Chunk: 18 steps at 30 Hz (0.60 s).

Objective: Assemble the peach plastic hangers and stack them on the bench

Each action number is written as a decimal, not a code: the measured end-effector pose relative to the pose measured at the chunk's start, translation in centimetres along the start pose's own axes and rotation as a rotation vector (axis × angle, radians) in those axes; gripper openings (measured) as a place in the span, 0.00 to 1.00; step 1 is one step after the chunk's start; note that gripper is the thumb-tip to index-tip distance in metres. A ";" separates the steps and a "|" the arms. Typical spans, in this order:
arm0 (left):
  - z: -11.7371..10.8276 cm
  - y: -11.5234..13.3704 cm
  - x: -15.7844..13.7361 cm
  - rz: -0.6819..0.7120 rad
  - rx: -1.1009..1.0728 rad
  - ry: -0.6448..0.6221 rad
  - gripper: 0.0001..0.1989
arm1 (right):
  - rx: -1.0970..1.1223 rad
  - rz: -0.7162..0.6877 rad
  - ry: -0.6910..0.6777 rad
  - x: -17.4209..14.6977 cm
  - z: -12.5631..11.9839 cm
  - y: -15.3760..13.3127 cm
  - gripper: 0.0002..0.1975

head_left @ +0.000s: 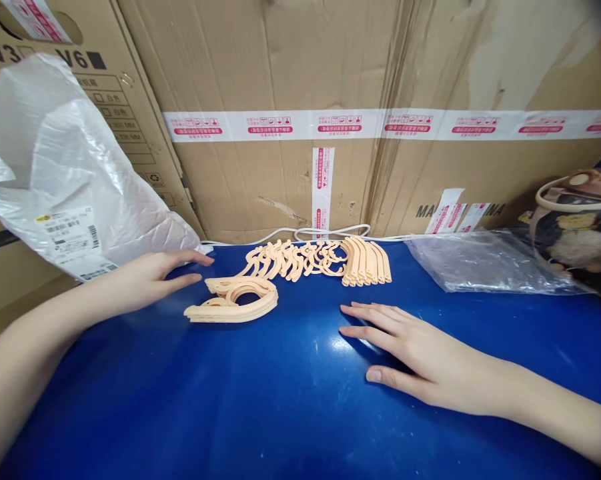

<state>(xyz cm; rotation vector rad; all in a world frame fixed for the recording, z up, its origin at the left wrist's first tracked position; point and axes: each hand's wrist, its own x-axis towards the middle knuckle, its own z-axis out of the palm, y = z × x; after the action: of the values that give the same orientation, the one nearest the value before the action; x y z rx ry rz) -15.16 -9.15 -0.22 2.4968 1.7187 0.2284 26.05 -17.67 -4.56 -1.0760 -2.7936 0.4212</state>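
Observation:
On the blue table top, my left hand [153,277] is open with its fingers apart, holding nothing. Just right of its fingertips lies a small stack of folded cream plastic pieces [253,310], which look like folding clothes hangers. My right hand [415,350] rests palm down with fingers spread, apart from any of the pieces. Behind and between the hands is a spread of loose curved cream pieces [293,260], some shaped like hooks. At its right end, several longer curved arms [365,261] lie side by side in a row.
Large cardboard boxes [260,60] with printed tape stand along the back edge. A white mailing bag [75,173] leans at the left. A white cable [280,233] runs behind the pieces. At the right lie a clear plastic bag [485,263] and a dark patterned bag [580,230].

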 end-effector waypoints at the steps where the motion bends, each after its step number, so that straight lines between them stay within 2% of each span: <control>1: 0.0 0.3 0.0 0.004 0.014 0.005 0.29 | 0.002 0.000 -0.001 0.0 0.0 0.0 0.26; 4: 0.3 2.8 0.0 0.056 0.083 0.129 0.26 | 0.004 0.002 -0.008 -0.1 -0.1 -0.1 0.26; 6: 1.0 5.7 -0.3 0.146 0.093 0.316 0.24 | 0.012 0.001 -0.004 -0.1 -0.1 -0.1 0.26; 8: 2.3 9.0 -0.9 0.255 0.037 0.342 0.23 | 0.025 -0.001 0.012 0.0 -0.1 0.0 0.26; 11: 4.6 13.0 -2.2 0.371 -0.004 0.183 0.24 | 0.027 -0.002 0.022 0.1 0.0 0.2 0.26; 13: 5.8 14.6 -3.0 0.447 -0.029 0.032 0.26 | 0.014 0.001 0.009 0.2 -0.1 0.2 0.28; 15: 6.5 15.2 -3.3 0.499 -0.066 -0.082 0.29 | 0.010 0.003 -0.002 0.2 -0.2 0.0 0.28; 18: 6.7 15.0 -3.3 0.508 -0.101 -0.160 0.28 | 0.042 0.001 -0.012 0.2 -0.7 -0.3 0.27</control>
<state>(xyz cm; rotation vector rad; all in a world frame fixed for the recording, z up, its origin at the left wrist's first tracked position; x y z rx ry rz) -1.31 -17.54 -4.53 2.7405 0.9678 0.1414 25.85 -17.62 -3.78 -1.0696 -2.7818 0.4862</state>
